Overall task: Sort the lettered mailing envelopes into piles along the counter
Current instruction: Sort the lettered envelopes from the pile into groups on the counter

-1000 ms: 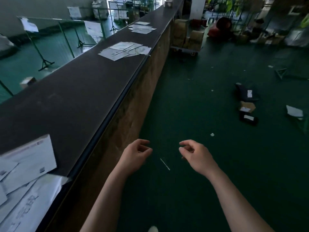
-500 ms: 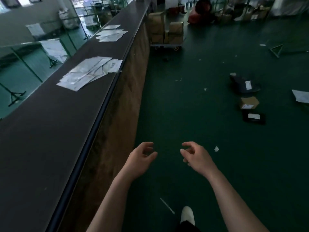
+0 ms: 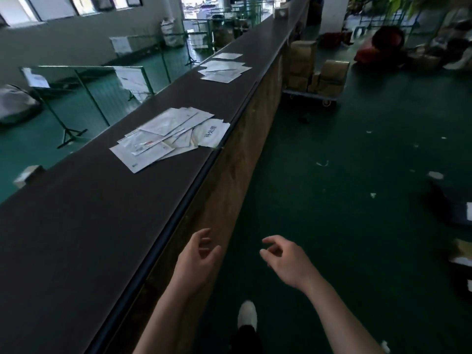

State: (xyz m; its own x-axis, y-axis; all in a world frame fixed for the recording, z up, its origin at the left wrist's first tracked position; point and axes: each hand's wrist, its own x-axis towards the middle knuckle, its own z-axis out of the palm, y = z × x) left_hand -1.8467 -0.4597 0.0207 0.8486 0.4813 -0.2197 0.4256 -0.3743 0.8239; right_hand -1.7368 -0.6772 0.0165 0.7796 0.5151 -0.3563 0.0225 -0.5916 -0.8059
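Both hands, left [image 3: 198, 259] and right [image 3: 286, 261], loose, empty, right of the counter [image 3: 76, 226] edge.

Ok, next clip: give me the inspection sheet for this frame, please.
Surface: long dark counter, mostly bare near the person.
Job's things: near envelope pile, loosely fanned; far envelope pile; single envelope beyond.
Clutter: paper scraps and parcels on the green floor.
Grips: left hand and right hand both hold nothing, fingers loosely curled, off the counter.
Cables: nothing seen.
Surroundings: cart of cardboard boxes; green barrier stands.
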